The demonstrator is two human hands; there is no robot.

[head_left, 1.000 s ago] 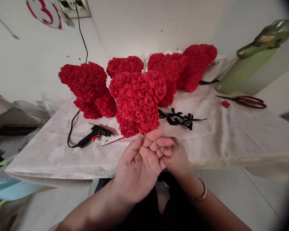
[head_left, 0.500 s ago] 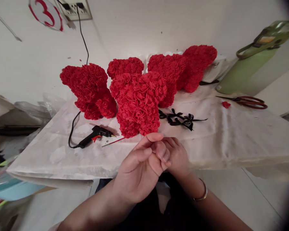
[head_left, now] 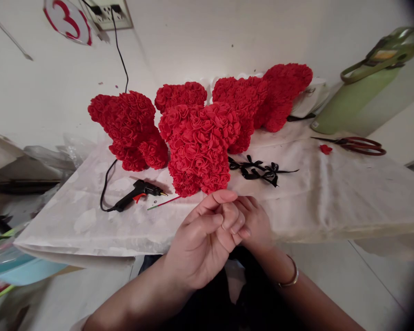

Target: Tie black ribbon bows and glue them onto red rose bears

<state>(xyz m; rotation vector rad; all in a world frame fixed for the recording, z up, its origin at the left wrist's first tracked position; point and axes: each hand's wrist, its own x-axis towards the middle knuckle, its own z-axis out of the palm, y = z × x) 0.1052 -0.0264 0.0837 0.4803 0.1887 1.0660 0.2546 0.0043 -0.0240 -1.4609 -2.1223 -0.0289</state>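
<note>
My left hand (head_left: 207,239) is in front of the table's near edge, palm up, its fingers curled against my right hand. Behind it, my right hand (head_left: 257,225) is partly hidden, and its fingers are mostly covered by the left one. Nothing held shows between them. Just beyond stands a red rose-covered bear (head_left: 200,147). Further red bears stand behind and beside it, one at the left (head_left: 127,131). Black ribbon bows (head_left: 262,171) lie to its right, and a black glue gun (head_left: 134,195) lies to its left.
Scissors (head_left: 360,145) and a red petal piece (head_left: 325,149) lie on the cloth-covered table (head_left: 352,197) at the right. A green bottle (head_left: 357,99) stands behind them. The glue gun's cord runs off behind the left bear. A blue basin (head_left: 24,269) is at the lower left.
The fingers of my left hand have curled in slightly more, against my right hand. The whole view has shifted a little; the objects on the table have stayed put.
</note>
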